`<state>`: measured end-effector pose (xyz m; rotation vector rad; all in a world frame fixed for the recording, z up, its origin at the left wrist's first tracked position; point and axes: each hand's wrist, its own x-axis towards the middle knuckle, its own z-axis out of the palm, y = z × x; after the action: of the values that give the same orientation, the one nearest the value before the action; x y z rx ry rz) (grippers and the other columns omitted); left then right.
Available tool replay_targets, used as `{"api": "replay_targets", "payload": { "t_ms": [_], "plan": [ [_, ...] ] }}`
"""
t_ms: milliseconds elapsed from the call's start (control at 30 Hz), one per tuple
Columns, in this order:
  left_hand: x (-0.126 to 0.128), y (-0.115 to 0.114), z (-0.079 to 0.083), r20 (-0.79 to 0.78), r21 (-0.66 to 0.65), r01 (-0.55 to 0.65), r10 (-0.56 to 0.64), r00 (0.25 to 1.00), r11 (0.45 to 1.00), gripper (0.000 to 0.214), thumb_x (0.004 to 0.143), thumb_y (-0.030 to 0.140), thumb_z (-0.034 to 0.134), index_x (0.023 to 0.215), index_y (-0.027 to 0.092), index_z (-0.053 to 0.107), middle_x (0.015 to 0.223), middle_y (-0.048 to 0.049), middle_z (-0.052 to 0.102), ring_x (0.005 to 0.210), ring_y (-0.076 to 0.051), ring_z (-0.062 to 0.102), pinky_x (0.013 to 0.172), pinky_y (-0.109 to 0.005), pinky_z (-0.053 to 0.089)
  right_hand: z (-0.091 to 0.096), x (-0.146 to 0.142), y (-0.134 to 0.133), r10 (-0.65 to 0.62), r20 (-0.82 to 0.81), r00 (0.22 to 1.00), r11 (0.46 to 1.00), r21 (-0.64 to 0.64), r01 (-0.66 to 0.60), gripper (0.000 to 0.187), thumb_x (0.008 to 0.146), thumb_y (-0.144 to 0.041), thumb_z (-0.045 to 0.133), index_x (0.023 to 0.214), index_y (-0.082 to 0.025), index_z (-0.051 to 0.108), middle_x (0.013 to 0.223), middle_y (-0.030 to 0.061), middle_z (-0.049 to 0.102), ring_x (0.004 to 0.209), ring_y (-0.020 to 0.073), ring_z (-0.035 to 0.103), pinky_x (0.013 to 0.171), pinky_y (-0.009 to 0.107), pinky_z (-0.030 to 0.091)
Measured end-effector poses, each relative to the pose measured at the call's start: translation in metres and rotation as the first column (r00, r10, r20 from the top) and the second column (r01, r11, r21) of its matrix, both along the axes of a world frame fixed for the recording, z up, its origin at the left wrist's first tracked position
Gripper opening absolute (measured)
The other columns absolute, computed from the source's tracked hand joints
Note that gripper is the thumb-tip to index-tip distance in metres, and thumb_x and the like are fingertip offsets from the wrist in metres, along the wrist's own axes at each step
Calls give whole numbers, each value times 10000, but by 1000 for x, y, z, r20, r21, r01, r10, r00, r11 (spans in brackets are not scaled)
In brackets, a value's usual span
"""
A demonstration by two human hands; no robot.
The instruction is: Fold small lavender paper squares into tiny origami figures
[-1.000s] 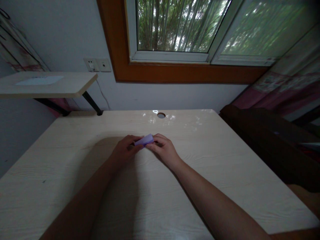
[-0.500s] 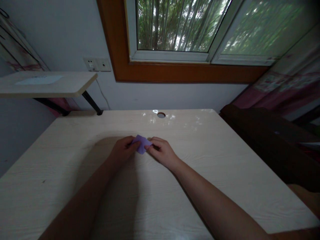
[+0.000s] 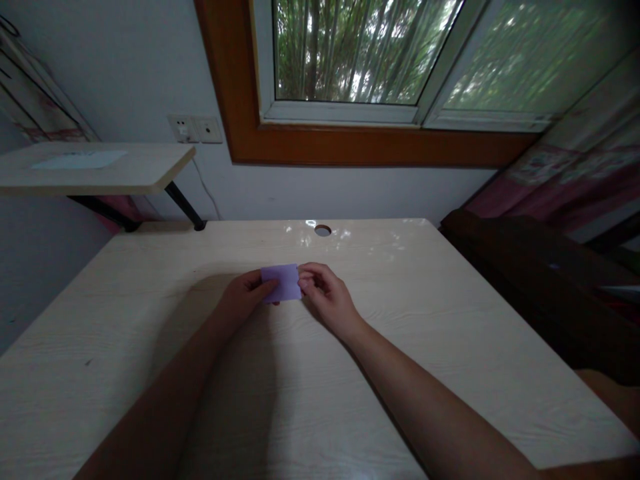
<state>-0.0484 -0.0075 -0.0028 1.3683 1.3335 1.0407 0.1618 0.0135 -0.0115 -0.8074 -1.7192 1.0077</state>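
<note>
A person's left hand [image 3: 244, 293] pinches a small purple sheet [image 3: 286, 281], thumb on top and fingers behind, above the middle of a pale wooden desk [image 3: 410, 333] facing a window [image 3: 345, 53]. The right hand [image 3: 330, 293], fingers curled, meets the sheet's right edge; whether it grips there cannot be told. A raised shelf [image 3: 145, 170] stands at far left.

I'm angling both forearms [image 3: 433, 390] inward, pinching with the left hand [image 3: 243, 293], thumb uppermost, and curling the right hand's [image 3: 331, 297] fingers near its thumb.
</note>
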Motion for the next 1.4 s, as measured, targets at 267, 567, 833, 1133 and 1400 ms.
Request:
{"api": "replay_targets", "payload": {
  "t_ms": [267, 567, 833, 1133, 1400],
  "plan": [
    [-1, 1, -5, 121, -1, 39, -39, 992, 999, 352, 820, 454, 653, 998, 149, 654, 841, -54, 715, 715, -194, 671, 686, -338, 570, 5, 2, -1, 93, 133, 987, 974, 192, -118, 365, 923, -142, 483, 1172, -314, 689, 1137, 65, 667, 1041, 191, 628, 906, 366, 506],
    [1, -3, -4, 147, 240, 5, -41, 988, 971, 432, 877, 250, 564, 1302, 223, 497, 1008, -44, 678, 872, -161, 650, 765, -288, 534, 1, 2, 3, -25, 75, 997, 994, 111, 16, 299, 858, -119, 598, 1030, -308, 753, 1041, 47, 691, 978, 183, 642, 848, 319, 508],
    [-3, -4, -6, -153, 437, 178, -122, 981, 882, 246, 815, 144, 627, 1035, 231, 697, 1125, -75, 634, 1046, -204, 619, 867, -321, 521, 1, 2, 4, 2, 11, 1000, 998, 64, -3, 205, 863, -197, 660, 1002, -307, 763, 1027, 50, 696, 969, 184, 646, 830, 320, 508],
    [-3, -1, -3, -235, 512, 159, -40, 971, 844, 126, 828, 288, 718, 928, 214, 728, 956, -62, 681, 895, -176, 643, 824, -306, 505, 5, -1, 1, 43, -21, 999, 999, 5, -43, 82, 853, -284, 703, 904, -272, 765, 977, 39, 692, 932, 179, 638, 836, 325, 496],
    [0, -4, -10, -78, 371, 61, -34, 996, 927, 190, 818, 298, 720, 938, 185, 627, 893, -30, 671, 803, -145, 648, 747, -262, 532, -1, -1, 1, 52, -19, 998, 994, -98, -54, 179, 867, -356, 667, 797, -196, 706, 885, 38, 658, 795, 150, 598, 725, 283, 466]
  ]
}}
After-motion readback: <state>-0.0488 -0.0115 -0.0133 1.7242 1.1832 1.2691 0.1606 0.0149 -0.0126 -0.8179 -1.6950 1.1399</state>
